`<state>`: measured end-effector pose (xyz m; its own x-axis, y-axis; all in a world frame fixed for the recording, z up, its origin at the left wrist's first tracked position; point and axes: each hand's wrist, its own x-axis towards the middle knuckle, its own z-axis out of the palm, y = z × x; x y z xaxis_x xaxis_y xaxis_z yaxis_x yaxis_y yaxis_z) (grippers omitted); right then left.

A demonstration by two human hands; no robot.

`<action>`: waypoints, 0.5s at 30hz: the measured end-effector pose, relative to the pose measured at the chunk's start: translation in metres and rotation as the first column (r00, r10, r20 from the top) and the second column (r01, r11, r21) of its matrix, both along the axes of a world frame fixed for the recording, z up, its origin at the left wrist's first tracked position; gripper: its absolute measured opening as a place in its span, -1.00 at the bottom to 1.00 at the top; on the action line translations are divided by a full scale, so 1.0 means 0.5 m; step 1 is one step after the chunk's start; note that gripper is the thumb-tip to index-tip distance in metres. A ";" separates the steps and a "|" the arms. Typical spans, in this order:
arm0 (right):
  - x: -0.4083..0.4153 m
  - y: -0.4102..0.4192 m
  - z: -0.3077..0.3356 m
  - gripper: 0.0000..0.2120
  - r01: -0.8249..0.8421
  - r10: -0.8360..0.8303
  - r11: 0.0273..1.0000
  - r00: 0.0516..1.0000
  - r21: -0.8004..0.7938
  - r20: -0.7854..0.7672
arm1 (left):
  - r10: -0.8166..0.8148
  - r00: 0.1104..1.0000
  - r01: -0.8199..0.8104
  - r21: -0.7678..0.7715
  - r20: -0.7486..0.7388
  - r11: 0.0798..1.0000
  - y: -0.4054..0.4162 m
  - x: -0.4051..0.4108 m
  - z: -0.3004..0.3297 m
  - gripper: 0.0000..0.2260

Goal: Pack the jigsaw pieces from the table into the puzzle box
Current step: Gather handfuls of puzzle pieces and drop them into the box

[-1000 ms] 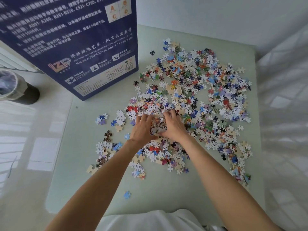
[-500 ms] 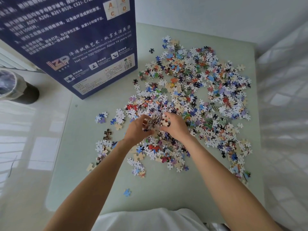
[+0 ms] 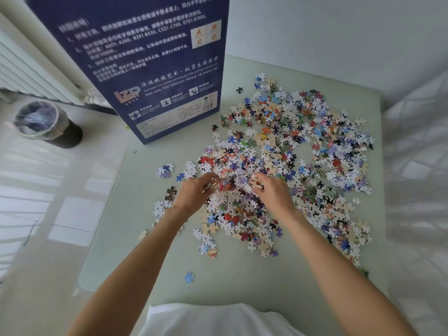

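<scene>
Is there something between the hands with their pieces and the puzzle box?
Nothing visible blocks the way. Both the left hand and the right hand hold jigsaw pieces. The puzzle box stands beyond them to the left; only scattered pieces lie between. Its opening is out of view.

Dark blue puzzle box, upright at far left of table. All legible print is on its facing side:
- Logo "LZP", lower left of panel.
- White line: "Net size:700*500mm About 14 years old".
- Above it, small capitals, partly readable: "...THE AESTHETICS OF LIFE".
- Code ranges in the Chinese instruction lines: "A001-A260", "C521-C760", "D761-D1000"; a "B261-B520" range is blurred.
- Pale square, upper right: letters "A", "B", "C", "D" in four quarters.
- Barcode at lower right; digits too small to read.
- Chinese text lines blurred.
</scene>
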<state>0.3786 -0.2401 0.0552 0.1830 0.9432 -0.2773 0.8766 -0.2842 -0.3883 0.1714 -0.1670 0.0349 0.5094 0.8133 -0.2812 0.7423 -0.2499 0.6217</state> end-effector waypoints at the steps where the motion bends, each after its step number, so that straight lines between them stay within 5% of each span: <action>1: 0.003 -0.003 0.013 -0.75 -0.008 0.008 1.000 1.000 0.007 0.000 | -0.006 1.000 0.006 0.021 -0.001 1.000 -0.001 -0.005 0.011 -0.67; 7: 0.025 -0.007 0.098 -0.73 0.127 -0.088 0.979 0.970 0.162 -0.228 | -0.010 0.988 -0.015 0.158 0.155 0.987 -0.004 -0.021 0.109 -0.66; 11: 0.033 0.013 0.156 -0.65 0.219 -0.098 0.958 0.858 0.186 -0.504 | -0.008 0.955 -0.083 0.293 0.298 0.952 0.021 -0.028 0.222 -0.68; 15: 0.021 0.080 0.255 -0.62 0.276 -0.021 0.903 0.794 0.330 -0.608 | 0.020 0.937 -0.185 0.446 0.349 0.875 0.101 -0.047 0.360 -0.67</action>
